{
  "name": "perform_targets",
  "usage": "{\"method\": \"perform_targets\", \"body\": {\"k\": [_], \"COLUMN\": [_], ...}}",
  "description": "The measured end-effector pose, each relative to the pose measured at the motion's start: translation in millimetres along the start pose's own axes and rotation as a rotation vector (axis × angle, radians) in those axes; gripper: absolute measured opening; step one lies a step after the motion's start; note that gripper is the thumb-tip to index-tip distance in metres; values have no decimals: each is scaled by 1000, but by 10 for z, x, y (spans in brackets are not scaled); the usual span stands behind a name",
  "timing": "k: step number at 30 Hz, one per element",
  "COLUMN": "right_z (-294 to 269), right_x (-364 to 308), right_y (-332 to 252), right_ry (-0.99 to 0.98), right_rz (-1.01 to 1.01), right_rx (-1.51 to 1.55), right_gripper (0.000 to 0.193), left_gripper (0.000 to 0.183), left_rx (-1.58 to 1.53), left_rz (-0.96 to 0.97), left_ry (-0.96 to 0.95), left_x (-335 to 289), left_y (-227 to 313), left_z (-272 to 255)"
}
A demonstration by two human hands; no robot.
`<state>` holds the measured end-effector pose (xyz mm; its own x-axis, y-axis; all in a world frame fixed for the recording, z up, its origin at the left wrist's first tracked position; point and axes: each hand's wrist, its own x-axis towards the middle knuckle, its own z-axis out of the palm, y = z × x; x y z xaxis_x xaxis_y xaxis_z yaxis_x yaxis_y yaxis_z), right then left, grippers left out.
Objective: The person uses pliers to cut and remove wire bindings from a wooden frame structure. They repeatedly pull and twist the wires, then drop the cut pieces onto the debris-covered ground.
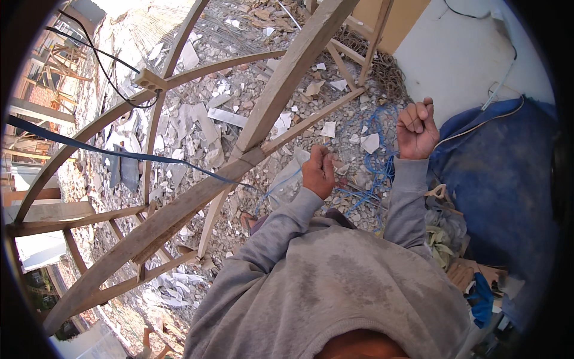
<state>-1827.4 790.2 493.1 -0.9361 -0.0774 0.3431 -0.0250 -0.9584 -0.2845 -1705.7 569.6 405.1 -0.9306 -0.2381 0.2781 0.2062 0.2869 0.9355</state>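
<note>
Blue twine [381, 170] lies tangled on rubble [233, 84]
The left hand [318, 172] and right hand [417, 128] clench near it, contents unclear; the tangle's long axis points away from the body, near the rubble's right edge.

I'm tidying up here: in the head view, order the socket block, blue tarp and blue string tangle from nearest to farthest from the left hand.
From the left hand:
1. Blue string tangle, just right.
2. Blue tarp, farther right.
3. Socket block, upper left.
</note>
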Motion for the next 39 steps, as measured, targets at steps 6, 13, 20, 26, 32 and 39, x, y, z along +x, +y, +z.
{"method": "perform_targets", "body": {"k": [6,13,20,26,32,39], "right_z": [-61,-310,-347,-91,6,-515], "right_x": [387,-1113,-814,-660,-888,-1359], "right_y": [-498,839,435,224,272,-620], "right_ry": [50,-470,-231,-333,-208,146], "right_rz": [-101,806,949,1012,1001,1022], "right_rx": [-577,-963,-715,-1143,-1131,-1197], "right_gripper": [52,73,25,26,23,20], "left_gripper": [16,40,22,32,37,30], "left_rx": [-804,-1230,-1333,-1463,-1314,-985], "left_rz": [-432,-398,-461,-437,-443,-801], "left_ry": [-22,-77,309,362,563,399], "left_x": [370,961,980,723,924,842], "left_y": [102,1195,1087,736,319,-104], "left_z": [-262,-454,-1242,-1867,-1922,-1756]}}
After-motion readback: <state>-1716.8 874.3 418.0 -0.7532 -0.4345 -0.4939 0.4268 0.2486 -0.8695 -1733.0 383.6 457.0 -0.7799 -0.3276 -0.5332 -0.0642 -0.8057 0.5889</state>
